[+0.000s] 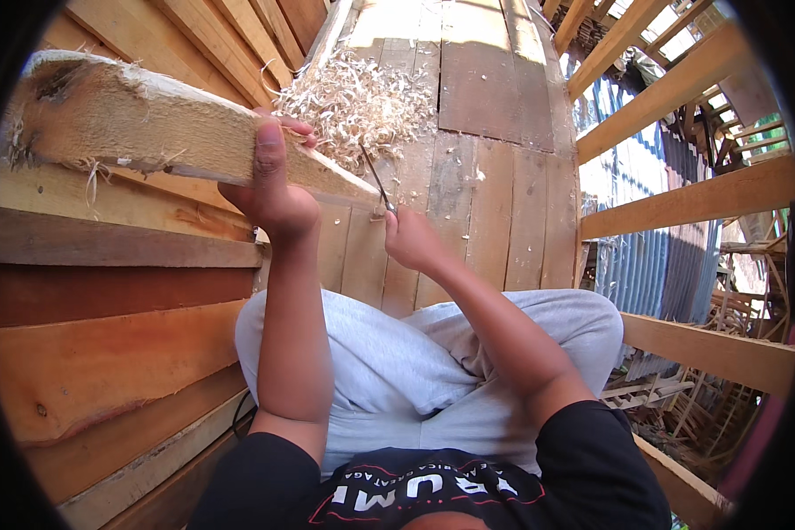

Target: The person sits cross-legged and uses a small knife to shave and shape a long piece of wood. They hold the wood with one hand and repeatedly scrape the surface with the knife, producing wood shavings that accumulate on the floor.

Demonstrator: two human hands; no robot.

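Note:
My left hand point(278, 181) is closed round a thick, rough-sawn wooden plank point(159, 124), its thumb across the broad face and fingertips showing over the upper edge. The plank reaches from the far left to the middle, its right end narrowing. Frayed fibres hang along its edges, and a dark patch marks its left end. In my right hand point(411, 237) is a knife point(377, 177) with a thin dark blade, pointing up and away beside the plank's narrow tip. Fingers cover its handle. Whether the blade touches the wood I cannot tell.
Curled wood shavings point(362, 102) lie heaped on the board floor point(495, 190) beyond my hands. A plank wall point(115, 362) runs along the left. On the right, wooden rails point(689, 201) edge the floor, with corrugated sheets point(632, 256) and stacked timber beyond. My crossed legs point(389, 353) are close below.

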